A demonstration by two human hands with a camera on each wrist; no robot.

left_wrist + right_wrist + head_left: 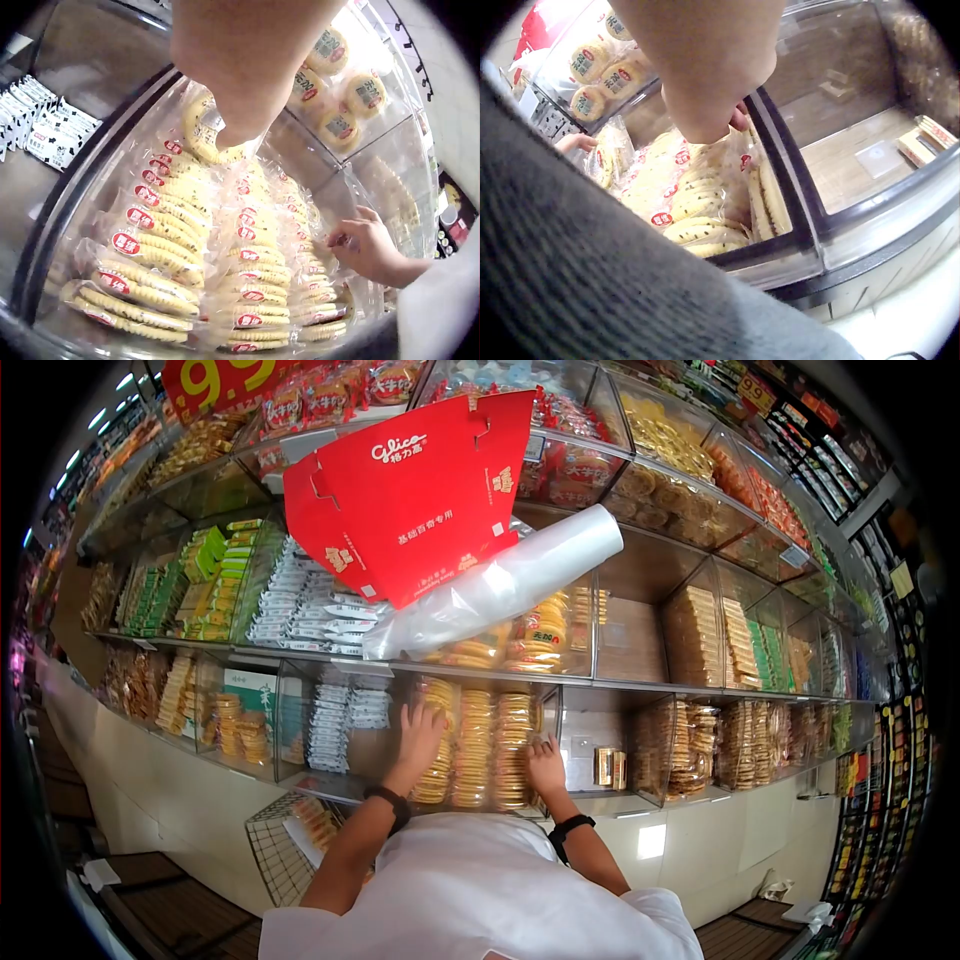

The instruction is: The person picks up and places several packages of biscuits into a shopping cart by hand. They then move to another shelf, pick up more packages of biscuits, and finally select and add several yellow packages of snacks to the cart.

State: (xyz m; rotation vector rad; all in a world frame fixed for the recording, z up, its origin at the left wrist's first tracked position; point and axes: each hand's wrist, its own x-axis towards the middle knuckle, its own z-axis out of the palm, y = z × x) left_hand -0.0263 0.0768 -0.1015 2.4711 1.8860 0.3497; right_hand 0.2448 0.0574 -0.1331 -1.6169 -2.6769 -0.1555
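Observation:
Rows of round yellow biscuits in clear packets with red labels fill a bin in front of me. My left hand reaches to the back of the left row. It grips a packaged biscuit, which stands tilted at that end; part of the packet is hidden behind the hand. My right hand is at the right row, beside the bin's side wall, its fingers loosely bent at the packets' edge. A few packets stand on edge against that wall, below the right hand.
Left of the biscuits lie white packets. The bin to the right holds a few small packs behind a clear divider. Above hang a red cardboard box and a roll of plastic bags. A wire basket stands low at left.

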